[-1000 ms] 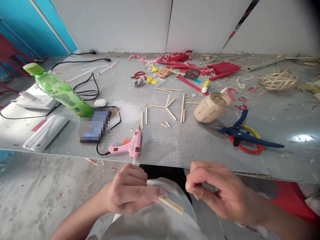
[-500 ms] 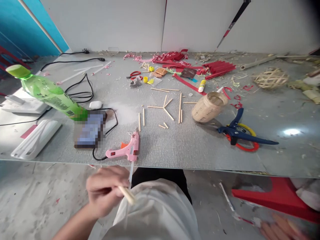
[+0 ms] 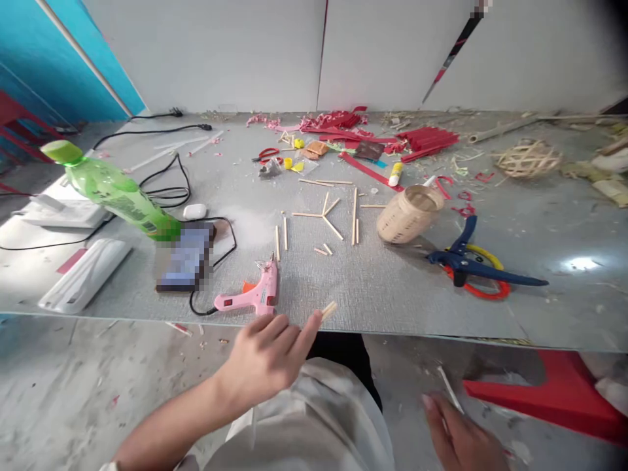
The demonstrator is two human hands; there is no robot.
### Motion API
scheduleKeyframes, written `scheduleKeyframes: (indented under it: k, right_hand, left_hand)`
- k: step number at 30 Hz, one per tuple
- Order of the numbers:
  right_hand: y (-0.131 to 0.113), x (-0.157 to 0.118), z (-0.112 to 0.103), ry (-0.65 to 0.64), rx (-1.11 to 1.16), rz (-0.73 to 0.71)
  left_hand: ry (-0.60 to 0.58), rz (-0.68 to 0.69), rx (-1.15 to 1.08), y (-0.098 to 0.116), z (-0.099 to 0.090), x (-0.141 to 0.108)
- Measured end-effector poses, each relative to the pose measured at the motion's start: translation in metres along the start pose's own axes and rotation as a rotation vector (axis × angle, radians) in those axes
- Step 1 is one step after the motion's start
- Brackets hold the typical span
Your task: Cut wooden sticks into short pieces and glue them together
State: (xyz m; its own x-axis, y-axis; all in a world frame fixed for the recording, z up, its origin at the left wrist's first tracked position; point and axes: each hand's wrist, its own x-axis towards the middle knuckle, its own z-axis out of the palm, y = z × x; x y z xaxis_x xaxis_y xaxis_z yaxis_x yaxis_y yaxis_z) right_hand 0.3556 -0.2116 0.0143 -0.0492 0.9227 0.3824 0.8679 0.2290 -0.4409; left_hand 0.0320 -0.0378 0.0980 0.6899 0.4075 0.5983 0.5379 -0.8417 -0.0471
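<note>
My left hand (image 3: 272,350) is closed at the table's front edge, just right of the pink glue gun (image 3: 252,294). Short pale wooden sticks (image 3: 330,311) stick out past its forefinger; how many there are is hard to tell. My right hand (image 3: 461,432) hangs low at the right, below the table, slightly blurred, its fingers apart and nothing seen in it. Thin wooden sticks joined in a branching shape (image 3: 324,214) lie mid-table. Around them are loose sticks, among them a long one (image 3: 354,216) and two short bits (image 3: 324,249).
A tilted bamboo cup (image 3: 409,212) and blue cutters (image 3: 466,265) with tape rings are at the right. The left side has a green bottle (image 3: 118,196), a phone (image 3: 186,258) and a power bank (image 3: 86,275). Red paper strips (image 3: 426,140) lie behind, near a woven ball (image 3: 527,159).
My left hand has moved right and up to the table edge with the sticks. My right hand has come further into view, moving left. The things on the table lie as before.
</note>
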Motion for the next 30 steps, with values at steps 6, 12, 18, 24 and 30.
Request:
scheduleKeyframes:
  k: [6, 12, 18, 24, 30]
  right_hand:
    - [-0.024, 0.141, 0.009, 0.014, -0.099, -0.529]
    - [-0.019, 0.242, 0.039, -0.241, -0.032, -0.605]
    - [-0.012, 0.272, 0.055, -0.434, 0.066, -0.711]
    - [-0.001, 0.275, 0.06, -0.488, 0.174, -0.759]
    - [0.008, 0.268, 0.076, -0.364, 0.3, -0.758]
  left_hand:
    - [-0.271, -0.014, 0.254, 0.006, 0.029, 0.029]
    - [-0.442, -0.145, 0.226, 0.003, 0.047, 0.029]
    - [-0.263, -0.315, 0.162, -0.005, 0.0, -0.011]
    - [-0.415, -0.426, 0.217, -0.045, -0.029, -0.052]
    - [-0.457, -0.303, 0.193, -0.067, -0.008, -0.047]
